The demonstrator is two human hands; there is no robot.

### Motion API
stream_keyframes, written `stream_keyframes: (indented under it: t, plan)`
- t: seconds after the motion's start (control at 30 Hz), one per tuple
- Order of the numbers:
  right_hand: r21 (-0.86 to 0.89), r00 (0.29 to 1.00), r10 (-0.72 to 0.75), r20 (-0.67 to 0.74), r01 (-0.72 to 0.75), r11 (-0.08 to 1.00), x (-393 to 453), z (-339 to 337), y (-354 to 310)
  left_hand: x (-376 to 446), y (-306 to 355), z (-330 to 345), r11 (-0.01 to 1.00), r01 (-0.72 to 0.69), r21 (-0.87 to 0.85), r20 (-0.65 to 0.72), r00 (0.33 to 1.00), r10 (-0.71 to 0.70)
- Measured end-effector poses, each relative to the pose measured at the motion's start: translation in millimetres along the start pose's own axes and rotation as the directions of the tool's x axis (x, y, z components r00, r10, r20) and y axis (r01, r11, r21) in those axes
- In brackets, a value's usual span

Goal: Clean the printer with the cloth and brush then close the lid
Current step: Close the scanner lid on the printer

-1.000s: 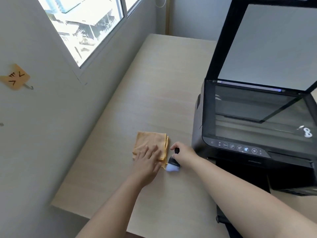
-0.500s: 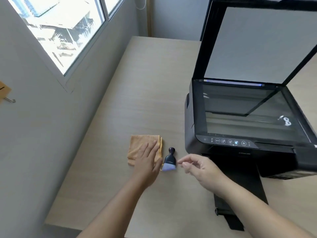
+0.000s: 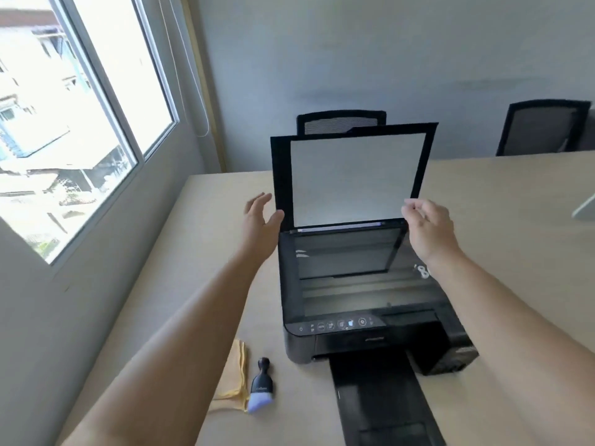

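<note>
A black printer point(image 3: 370, 336) stands on the light wooden table point(image 3: 199, 252) with its scanner lid point(image 3: 354, 178) raised upright, white underside facing me. The glass bed point(image 3: 347, 255) lies exposed. My left hand point(image 3: 260, 217) is open at the lid's left edge, thumb close to or touching it. My right hand point(image 3: 428, 226) hovers by the lid's lower right edge, fingers loosely curled, holding nothing. The folded orange cloth point(image 3: 235, 375) and the small black brush point(image 3: 261, 389) with pale bristles lie side by side on the table, front left of the printer, partly behind my left forearm.
The printer's output tray point(image 3: 383, 400) sticks out toward me. A wall with a window point(image 3: 74, 123) runs along the table's left side. Two black chairs point(image 3: 341, 122) point(image 3: 544, 127) stand behind the table. A grey object's corner point(image 3: 584, 209) shows at the right edge.
Both hands have left the cloth and brush and risen to the two sides of the raised lid. My view has tilted up. The cloth and brush stay on the table.
</note>
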State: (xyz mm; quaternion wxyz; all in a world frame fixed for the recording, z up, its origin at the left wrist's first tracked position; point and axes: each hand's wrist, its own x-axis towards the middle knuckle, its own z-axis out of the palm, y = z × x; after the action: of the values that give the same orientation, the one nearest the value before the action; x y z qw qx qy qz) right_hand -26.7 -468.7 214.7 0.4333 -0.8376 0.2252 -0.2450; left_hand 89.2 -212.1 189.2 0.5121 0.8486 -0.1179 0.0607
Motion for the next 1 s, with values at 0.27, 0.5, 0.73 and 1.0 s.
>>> stream_keyframes:
  t: [0.27, 0.5, 0.73, 1.0]
  plan:
    - [-0.229, 0.999, -0.018, -0.042, 0.008, 0.973, 115.5, -47.3, -18.8, 72.4, 67.0, 10.6, 0.965, 0.204, -0.164, -0.099, 0.97, -0.222]
    - [-0.148, 0.998, 0.056, 0.034, -0.05, 0.988, 150.3, -59.0, -35.6, 90.1, 81.2, 14.8, 0.939, 0.288, -0.185, -0.075, 0.949, -0.306]
    - [-0.09, 0.989, 0.101, 0.108, -0.092, 0.992, 158.5, -54.3, -32.6, 88.1, 87.9, 16.8, 0.917, 0.259, -0.303, 0.041, 0.965, -0.259]
    - [-0.034, 0.978, 0.141, 0.156, -0.137, 0.99, 170.8, -55.5, -12.9, 103.0, 97.8, 11.9, 0.93, 0.28, -0.239, 0.004, 0.958, -0.287]
